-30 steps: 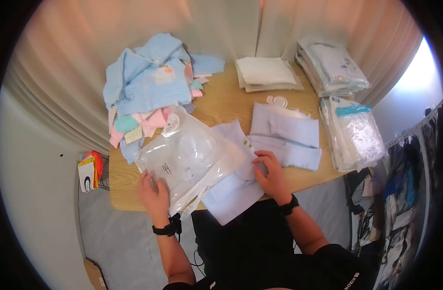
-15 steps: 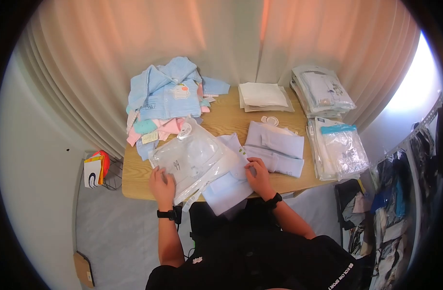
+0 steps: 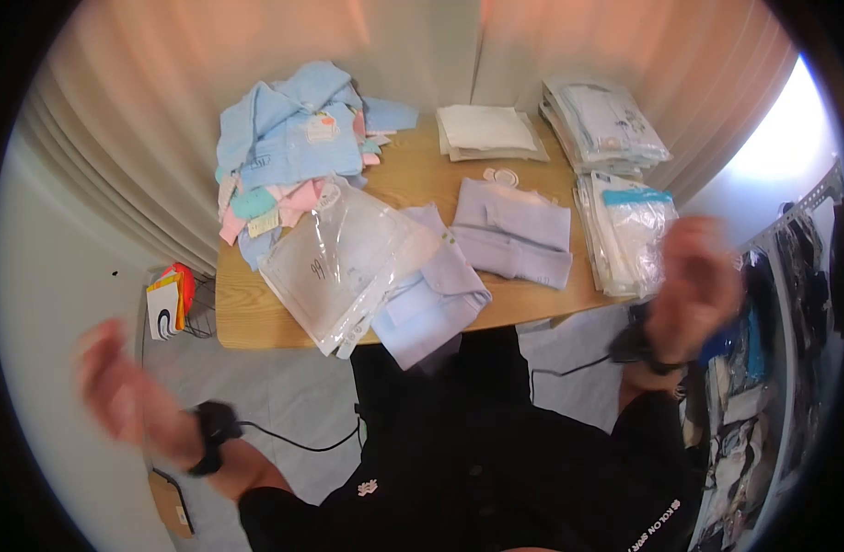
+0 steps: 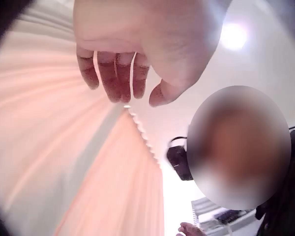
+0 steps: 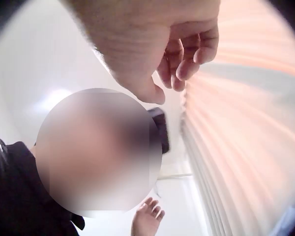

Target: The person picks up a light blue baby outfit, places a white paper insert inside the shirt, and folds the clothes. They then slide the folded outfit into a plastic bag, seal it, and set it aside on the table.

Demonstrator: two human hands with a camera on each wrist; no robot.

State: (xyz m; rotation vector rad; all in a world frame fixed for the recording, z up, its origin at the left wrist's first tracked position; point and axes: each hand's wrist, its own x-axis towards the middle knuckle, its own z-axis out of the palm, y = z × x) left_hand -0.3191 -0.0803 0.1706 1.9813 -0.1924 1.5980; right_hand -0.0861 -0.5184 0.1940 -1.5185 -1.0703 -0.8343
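Observation:
Both hands are lifted off the table and hold nothing. To the left of the table, the left hand is blurred; its fingers hang loosely bent in the left wrist view. Raised at the right, the right hand overlaps the packaged clothes in the head view, with its fingers loosely curled. A clear plastic bag marked 99 lies at the front left of the table, partly over a folded pale lavender garment that hangs past the front edge. Another folded lavender garment lies to its right.
A heap of blue and pink baby clothes sits at the back left of the wooden table. White sheets lie at the back. Bagged garments and more plastic packets are stacked on the right. A clothes rack stands beyond.
Both hands have let go of the bag and lavender garment and moved up and outward, left hand to the left, right hand to the right. The bag and garments stay on the table.

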